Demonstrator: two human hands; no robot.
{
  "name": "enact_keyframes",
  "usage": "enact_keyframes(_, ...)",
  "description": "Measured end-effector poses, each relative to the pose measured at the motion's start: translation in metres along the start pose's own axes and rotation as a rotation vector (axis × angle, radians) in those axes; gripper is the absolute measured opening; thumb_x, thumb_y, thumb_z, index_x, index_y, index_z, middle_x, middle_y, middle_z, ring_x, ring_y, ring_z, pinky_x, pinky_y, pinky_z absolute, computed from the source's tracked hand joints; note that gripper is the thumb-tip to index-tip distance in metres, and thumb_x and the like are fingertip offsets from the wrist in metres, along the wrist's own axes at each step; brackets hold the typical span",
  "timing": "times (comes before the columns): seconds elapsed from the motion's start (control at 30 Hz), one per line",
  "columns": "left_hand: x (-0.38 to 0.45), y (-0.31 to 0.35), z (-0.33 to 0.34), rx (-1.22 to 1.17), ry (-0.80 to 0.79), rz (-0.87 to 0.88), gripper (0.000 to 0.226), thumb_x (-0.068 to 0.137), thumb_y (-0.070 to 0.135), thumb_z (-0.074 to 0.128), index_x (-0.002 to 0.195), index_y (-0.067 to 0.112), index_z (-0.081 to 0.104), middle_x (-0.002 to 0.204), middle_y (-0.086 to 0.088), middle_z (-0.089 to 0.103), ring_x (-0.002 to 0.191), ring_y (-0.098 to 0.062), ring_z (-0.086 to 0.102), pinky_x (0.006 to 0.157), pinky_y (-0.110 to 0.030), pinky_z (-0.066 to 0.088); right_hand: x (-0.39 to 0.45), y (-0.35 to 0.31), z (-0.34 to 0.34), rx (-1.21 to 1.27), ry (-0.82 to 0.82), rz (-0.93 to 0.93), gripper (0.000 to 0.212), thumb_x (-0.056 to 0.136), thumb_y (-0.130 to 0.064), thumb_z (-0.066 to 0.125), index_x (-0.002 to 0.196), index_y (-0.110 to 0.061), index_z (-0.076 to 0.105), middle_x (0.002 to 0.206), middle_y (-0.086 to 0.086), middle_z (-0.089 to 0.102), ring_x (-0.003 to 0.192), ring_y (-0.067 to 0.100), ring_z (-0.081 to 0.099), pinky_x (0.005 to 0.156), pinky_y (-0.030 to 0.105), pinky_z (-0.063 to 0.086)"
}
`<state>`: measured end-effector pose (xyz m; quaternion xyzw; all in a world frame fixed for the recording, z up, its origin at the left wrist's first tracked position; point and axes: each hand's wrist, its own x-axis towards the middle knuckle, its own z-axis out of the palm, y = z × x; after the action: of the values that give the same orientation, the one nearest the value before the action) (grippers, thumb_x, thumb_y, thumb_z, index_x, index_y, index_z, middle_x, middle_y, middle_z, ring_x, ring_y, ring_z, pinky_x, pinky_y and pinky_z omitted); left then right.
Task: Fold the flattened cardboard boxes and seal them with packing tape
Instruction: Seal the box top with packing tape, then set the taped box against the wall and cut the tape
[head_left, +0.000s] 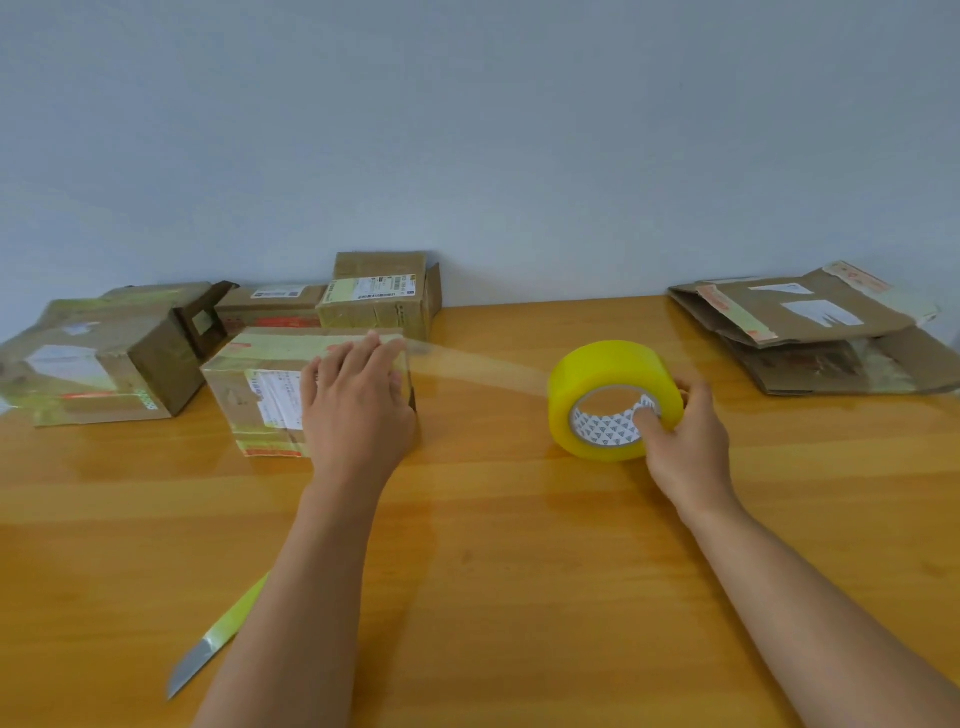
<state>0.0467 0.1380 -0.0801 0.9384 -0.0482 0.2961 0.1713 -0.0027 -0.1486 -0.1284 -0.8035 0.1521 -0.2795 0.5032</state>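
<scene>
You are mid-seal: left hand (358, 400) flat on the box (270, 387) at ten o'clock, right hand (685, 441) gripping the tape roll (613, 400) at two; next, cut the strip.

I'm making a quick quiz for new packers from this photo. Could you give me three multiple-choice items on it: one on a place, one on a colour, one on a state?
1. Where does the knife lie?
A. on the table near the left forearm
B. on top of a box
C. beside the flattened boxes

2. What colour is the tape roll?
A. brown
B. yellow
C. blue

3. What state is the tape strip in?
A. cut off and loose
C. fully wound on the roll
B. stretched from the roll to the box

Answers: 1 A, it lies on the table at lower left. 2 B, its rim is yellow. 3 B, the left hand presses it on the box while the right hand grips the roll.
</scene>
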Motion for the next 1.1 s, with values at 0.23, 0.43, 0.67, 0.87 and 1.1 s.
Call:
enact_keyframes(0.23, 0.001, -0.007, -0.018, 0.017, -0.145, 0.047, 0.046, 0.101, 0.029, 0.046, 0.147, 0.031, 0.043, 0.156, 0.006, 0.038, 0.145, -0.021, 0.029, 0.119, -0.041, 0.016, -0.003, 0.001, 0.003, 0.009, -0.020, 0.039, 0.070, 0.084, -0.022, 0.077, 0.140, -0.016, 0.035, 0.126, 0.005, 0.052, 0.112, 0.025, 0.055, 0.083, 0.035, 0.046)
enact_keyframes(0.43, 0.016, -0.022, -0.043, 0.092, -0.383, 0.150, 0.057, 0.102, 0.034, 0.041, 0.156, 0.035, 0.021, 0.159, 0.008, 0.033, 0.146, -0.020, 0.027, 0.116, -0.042, 0.023, -0.023, -0.023, 0.010, -0.306, 0.263, -0.577, 0.065, 0.080, -0.036, 0.059, 0.133, -0.003, 0.040, 0.131, 0.021, 0.046, 0.122, 0.039, 0.042, 0.100, 0.050, 0.033)
enact_keyframes(0.67, 0.026, -0.042, -0.058, 0.061, -0.509, 0.264, 0.047, 0.108, 0.030, 0.036, 0.154, 0.030, 0.029, 0.162, 0.012, 0.023, 0.146, -0.015, 0.028, 0.115, -0.037, 0.025, -0.067, -0.064, 0.058, -0.423, -0.236, -1.159, 0.019, 0.091, -0.020, 0.054, 0.095, -0.008, 0.068, 0.093, 0.006, 0.065, 0.088, 0.026, 0.051, 0.076, 0.041, 0.048)
enact_keyframes(0.87, 0.023, -0.045, -0.058, -0.005, -0.458, 0.247, 0.048, 0.105, 0.015, 0.040, 0.152, 0.025, 0.031, 0.153, 0.003, 0.043, 0.137, -0.019, 0.040, 0.107, -0.033, 0.031, -0.109, -0.101, 0.113, -0.531, -0.792, -1.128, 0.037, 0.100, -0.029, 0.040, 0.114, -0.016, 0.072, 0.112, 0.000, 0.070, 0.101, 0.025, 0.056, 0.087, 0.039, 0.052)
enact_keyframes(1.1, 0.026, -0.055, -0.056, -0.010, -0.490, 0.328, 0.062, 0.101, 0.002, 0.041, 0.155, 0.028, 0.025, 0.164, 0.008, 0.020, 0.149, -0.014, 0.019, 0.119, -0.033, 0.015, -0.141, -0.119, 0.155, -0.593, -1.069, -1.013, 0.039, 0.107, -0.030, 0.037, 0.146, -0.029, 0.047, 0.156, -0.006, 0.039, 0.131, 0.025, 0.035, 0.108, 0.043, 0.036)
